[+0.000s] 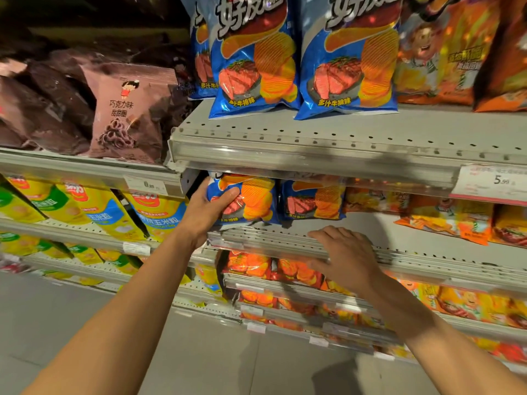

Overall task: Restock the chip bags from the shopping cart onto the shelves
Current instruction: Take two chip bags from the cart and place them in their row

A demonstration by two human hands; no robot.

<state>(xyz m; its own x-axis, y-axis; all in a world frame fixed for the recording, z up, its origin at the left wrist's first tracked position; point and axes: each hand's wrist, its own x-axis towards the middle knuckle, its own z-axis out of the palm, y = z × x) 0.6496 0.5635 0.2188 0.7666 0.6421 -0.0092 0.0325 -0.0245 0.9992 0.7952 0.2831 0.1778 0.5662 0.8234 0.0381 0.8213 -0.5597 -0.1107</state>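
One blue chip bag (245, 198) is going onto the middle shelf (413, 252), gripped by the left hand (205, 209); right hand (345, 252) rests flat and empty; cart unseen, remainder unknown.

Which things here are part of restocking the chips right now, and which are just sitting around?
In the job:
left hand gripping the blue chip bag
right hand on the shelf edge

Just around:
chocolate ring bag
yellow bags
price tag

A shop aisle: tiered metal shelves (328, 132) stocked with chip bags (348, 67) and price tags (496, 181).
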